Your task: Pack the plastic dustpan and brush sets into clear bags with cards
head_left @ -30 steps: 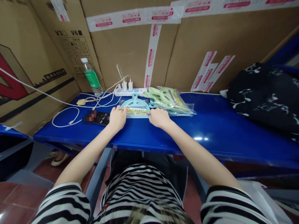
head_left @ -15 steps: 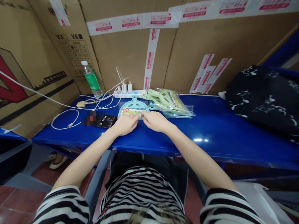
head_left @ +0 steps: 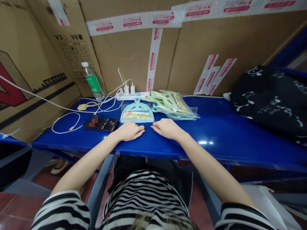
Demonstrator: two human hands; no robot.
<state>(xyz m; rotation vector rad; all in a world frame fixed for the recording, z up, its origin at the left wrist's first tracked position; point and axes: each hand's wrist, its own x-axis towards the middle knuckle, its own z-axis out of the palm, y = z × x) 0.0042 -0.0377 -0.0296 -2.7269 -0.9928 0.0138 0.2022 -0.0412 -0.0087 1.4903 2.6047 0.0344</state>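
Observation:
A light-blue mini dustpan with a small brush and a printed label lies flat in clear wrap, its handle towards the back. My left hand rests on the blue table just in front of its lower left edge, fingers curled in and nothing seen in them. Opposite it, my right hand is also curled, beside the dustpan's lower right corner and apart from it. Behind my right hand is a pile of light-green dustpans in clear bags, with a blue handle poking out at its left.
A white power strip with plugged-in chargers runs along the cardboard wall. Left of it stand a water bottle and loose white cables. A phone lies near my left wrist. A black patterned bag sits at the right.
Both hands have come off the blue dustpan's front edge and drawn back towards me, moving slightly apart. The dustpan's label and front edge now show in full.

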